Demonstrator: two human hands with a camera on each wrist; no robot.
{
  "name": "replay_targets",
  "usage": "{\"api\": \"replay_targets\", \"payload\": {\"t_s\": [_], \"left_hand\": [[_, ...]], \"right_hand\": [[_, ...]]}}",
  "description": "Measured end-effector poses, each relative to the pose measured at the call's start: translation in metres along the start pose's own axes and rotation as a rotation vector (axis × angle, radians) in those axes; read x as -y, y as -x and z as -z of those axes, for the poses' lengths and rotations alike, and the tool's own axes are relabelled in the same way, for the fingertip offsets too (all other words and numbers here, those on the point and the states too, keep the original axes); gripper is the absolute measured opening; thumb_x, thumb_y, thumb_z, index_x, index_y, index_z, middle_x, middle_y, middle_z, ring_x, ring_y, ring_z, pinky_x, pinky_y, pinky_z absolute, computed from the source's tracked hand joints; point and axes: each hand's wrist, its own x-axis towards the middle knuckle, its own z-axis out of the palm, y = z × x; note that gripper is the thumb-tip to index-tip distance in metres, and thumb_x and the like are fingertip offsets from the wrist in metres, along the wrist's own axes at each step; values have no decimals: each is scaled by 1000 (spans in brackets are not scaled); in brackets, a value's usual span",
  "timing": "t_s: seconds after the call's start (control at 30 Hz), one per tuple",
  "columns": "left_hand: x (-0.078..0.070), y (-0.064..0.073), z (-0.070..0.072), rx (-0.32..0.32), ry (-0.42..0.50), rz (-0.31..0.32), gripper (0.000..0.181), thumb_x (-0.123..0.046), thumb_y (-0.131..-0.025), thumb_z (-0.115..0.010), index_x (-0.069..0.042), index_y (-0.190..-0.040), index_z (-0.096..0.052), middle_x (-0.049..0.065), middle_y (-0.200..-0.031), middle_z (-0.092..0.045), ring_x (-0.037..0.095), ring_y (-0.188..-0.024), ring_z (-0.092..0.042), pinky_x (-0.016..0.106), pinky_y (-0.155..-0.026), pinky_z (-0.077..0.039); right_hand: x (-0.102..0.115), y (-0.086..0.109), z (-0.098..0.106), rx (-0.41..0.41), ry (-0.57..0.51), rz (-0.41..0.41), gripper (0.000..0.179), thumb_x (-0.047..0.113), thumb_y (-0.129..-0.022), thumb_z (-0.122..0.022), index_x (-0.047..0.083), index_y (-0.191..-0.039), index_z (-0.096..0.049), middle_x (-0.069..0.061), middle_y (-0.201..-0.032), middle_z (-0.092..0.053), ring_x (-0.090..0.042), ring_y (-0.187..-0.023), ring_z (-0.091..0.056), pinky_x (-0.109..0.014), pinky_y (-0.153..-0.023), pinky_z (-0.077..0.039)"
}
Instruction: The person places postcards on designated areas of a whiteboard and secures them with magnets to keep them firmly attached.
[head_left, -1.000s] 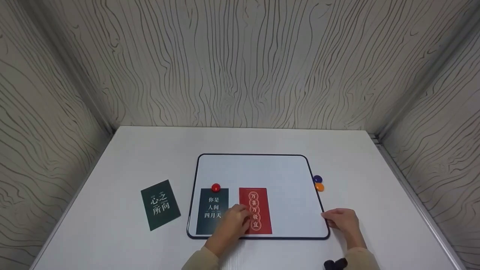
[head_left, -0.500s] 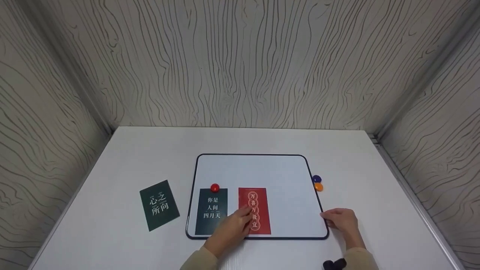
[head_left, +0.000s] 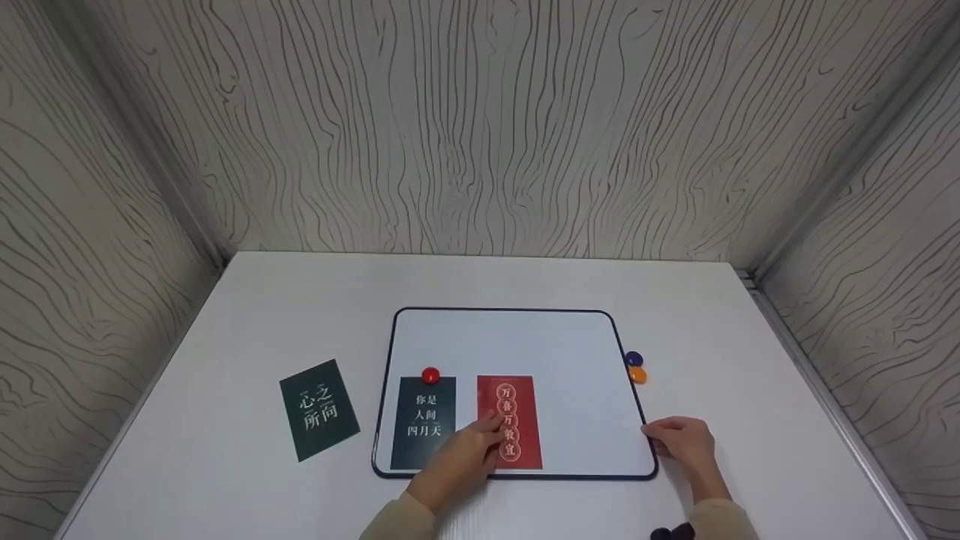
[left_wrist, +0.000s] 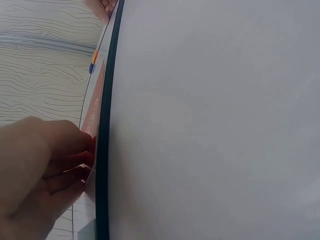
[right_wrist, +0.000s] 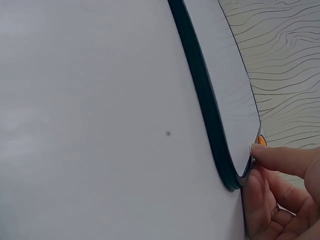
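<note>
A whiteboard [head_left: 592,405] with a dark rim lies flat on the table. On its lower left is a dark green card [head_left: 420,450] with white characters, a red round magnet [head_left: 430,375] at its top edge. To the right of that lies a red card [head_left: 525,397] with pale lettering in linked circles. My left hand [head_left: 461,454] rests on the red card's left side with loosely bent fingers, covering part of it. At the board's lower right, my right hand [head_left: 684,441] pinches the rim between thumb and fingers, as the right wrist view also shows.
A second dark green card [head_left: 320,410] lies tilted on the table left of the board. Blue [head_left: 634,359] and orange [head_left: 637,374] magnets sit together at the board's right edge. Wood-patterned panels [head_left: 480,135] surround the table at the back and sides.
My left fingers have reached slightly further right and settled on the red card, which stays in place. The right hand keeps its hold on the board's rim.
</note>
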Motion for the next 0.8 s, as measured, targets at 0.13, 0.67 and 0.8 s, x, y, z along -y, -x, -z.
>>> {"api": "replay_targets", "payload": {"t_s": [0.13,0.67,0.8], "left_hand": [[-1,-1,1,24,22,18,38,-16,-92,-61,-14,-130,-60,0,-150,-47,22,-140,-45,38,-108,-45],[-1,-2,1,13,48,20,36,-13,-92,-61,-14,-128,-62,1,-149,-48,23,-140,-45,38,-109,-45],[-1,-2,1,5,32,11,35,-13,-92,-61,-14,-127,-63,2,-149,-49,23,-140,-45,38,-109,-45]], "right_hand": [[1,-2,2,13,7,-17,30,17,-87,-67,-7,-105,-65,-4,-79,-66,-12,-70,-59,-20,-62,-54],[9,-6,13,11,46,6,33,17,-89,-64,-8,-110,-63,-5,-78,-64,-14,-72,-56,-20,-62,-50],[12,-6,16,9,50,18,35,19,-89,-64,-9,-110,-63,-4,-78,-63,-15,-72,-55,-20,-62,-49]]}}
